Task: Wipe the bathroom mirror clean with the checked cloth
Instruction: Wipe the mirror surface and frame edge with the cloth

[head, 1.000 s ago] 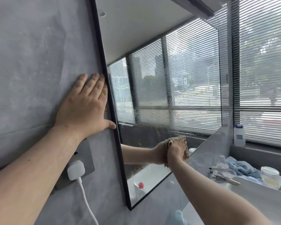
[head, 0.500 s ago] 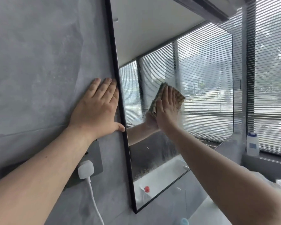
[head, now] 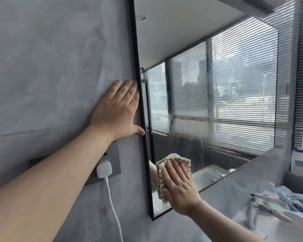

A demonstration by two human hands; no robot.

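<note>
The left hand (head: pixel 117 110) lies flat on the grey wall (head: pixel 51 67), fingers straight and holding nothing; its thumb touches the black frame (head: pixel 141 109) of the mirror (head: pixel 217 81), so it serves as a support for the body. The right hand (head: pixel 179 186) is also spread flat, fingers straight and close together; it presses the checked cloth (head: pixel 164 165) against the glass near the lower left corner, and does not grip it, though its thumb is hidden by the bunched cloth.

The step in hand seems to be the wiping of the lower part of the glass. A hazy, streaked band (head: pixel 187 140) shows above the cloth, so I judge that much is left to do. To do it well, the palm should give even pressure over the whole cloth; strokes should overlap a little, so that no stripe is missed; the cloth is bunched at its left edge, and a flatter fold would cover more glass. The corner by the frame needs the fingertips, since dirt gathers there.

Some care is needed: a white plug (head: pixel 104 169) with its cable (head: pixel 112 205) sits in the wall just beside the frame, so a wet cloth should not pass over the edge; the tap (head: pixel 262 205) and the white bottle (head: pixel 299 163) are to the right, near enough for the elbow on a wide stroke.
</note>
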